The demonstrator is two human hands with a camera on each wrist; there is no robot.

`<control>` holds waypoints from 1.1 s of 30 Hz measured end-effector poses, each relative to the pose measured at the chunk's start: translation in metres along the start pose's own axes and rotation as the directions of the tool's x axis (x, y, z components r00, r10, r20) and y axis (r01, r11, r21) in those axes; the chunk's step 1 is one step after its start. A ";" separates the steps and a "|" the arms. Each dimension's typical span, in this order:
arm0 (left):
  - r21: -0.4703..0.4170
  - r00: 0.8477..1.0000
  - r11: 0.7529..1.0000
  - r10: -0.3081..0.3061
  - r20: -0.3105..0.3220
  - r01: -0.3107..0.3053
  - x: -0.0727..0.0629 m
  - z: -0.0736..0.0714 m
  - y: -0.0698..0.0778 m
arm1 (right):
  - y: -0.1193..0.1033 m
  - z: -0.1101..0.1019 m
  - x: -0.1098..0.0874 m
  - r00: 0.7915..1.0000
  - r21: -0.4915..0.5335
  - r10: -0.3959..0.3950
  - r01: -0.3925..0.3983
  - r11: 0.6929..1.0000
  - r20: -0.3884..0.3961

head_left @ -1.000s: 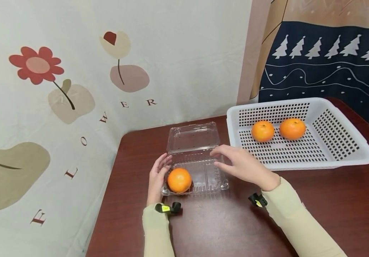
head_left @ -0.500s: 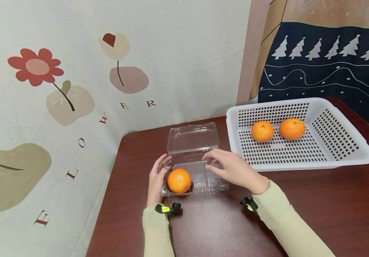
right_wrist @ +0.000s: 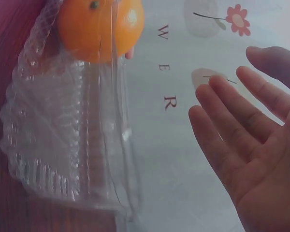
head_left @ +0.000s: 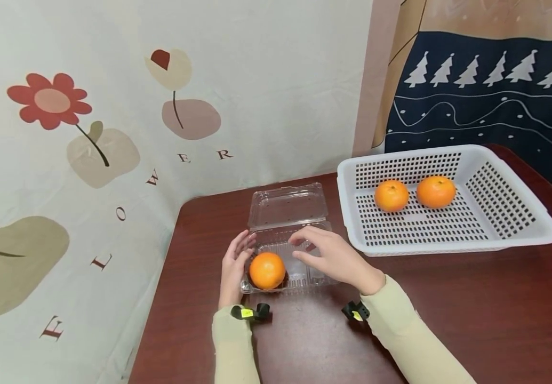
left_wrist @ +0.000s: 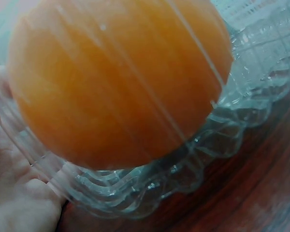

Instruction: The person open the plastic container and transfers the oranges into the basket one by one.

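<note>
An orange (head_left: pixel 267 271) sits in the left half of a clear plastic clamshell box (head_left: pixel 300 274), whose lid (head_left: pixel 287 205) lies folded back behind it. My left hand (head_left: pixel 232 269) rests at the box's left side, fingers extended; in the left wrist view the orange (left_wrist: pixel 121 87) shows large through the clear wall. Over the right half of the box hovers my right hand (head_left: pixel 335 258), holding nothing, its fingers loosely bent toward the orange. The right wrist view has that hand (right_wrist: pixel 251 140) spread above the box (right_wrist: pixel 43 121), with nothing in its palm.
A white perforated basket (head_left: pixel 448 247) stands at the back right of the brown table (head_left: pixel 304 341), with two more oranges inside, a left one (head_left: pixel 391 196) and a right one (head_left: pixel 436 192). Behind the table hangs a printed curtain (head_left: pixel 276 96).
My right hand has moved left across the box, from its right edge toward the orange. The left hand, the box and the oranges stay where they were.
</note>
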State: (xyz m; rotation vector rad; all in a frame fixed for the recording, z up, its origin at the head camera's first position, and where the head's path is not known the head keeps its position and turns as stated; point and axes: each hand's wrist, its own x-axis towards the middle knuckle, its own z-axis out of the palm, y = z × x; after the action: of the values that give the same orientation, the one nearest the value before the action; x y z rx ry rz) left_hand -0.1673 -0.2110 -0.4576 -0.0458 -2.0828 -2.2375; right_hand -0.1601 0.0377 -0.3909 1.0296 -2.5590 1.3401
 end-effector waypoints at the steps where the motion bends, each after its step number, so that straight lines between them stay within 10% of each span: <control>1: 0.002 1.000 1.000 -0.001 -0.001 0.001 0.000 0.000 0.000 | 0.000 0.002 0.001 1.000 0.004 0.006 -0.006 1.000 -0.005; 33: 0.028 1.000 1.000 -0.003 0.003 0.003 0.003 -0.003 -0.005 | 0.006 0.038 0.005 0.999 0.032 0.048 -0.048 0.998 -0.015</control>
State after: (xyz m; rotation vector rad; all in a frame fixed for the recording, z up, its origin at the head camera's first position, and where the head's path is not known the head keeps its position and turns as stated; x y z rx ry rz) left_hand -0.1706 -0.2140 -0.4629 -0.0435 -2.1166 -2.2108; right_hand -0.1582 0.0088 -0.4167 0.9646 -2.5758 1.3982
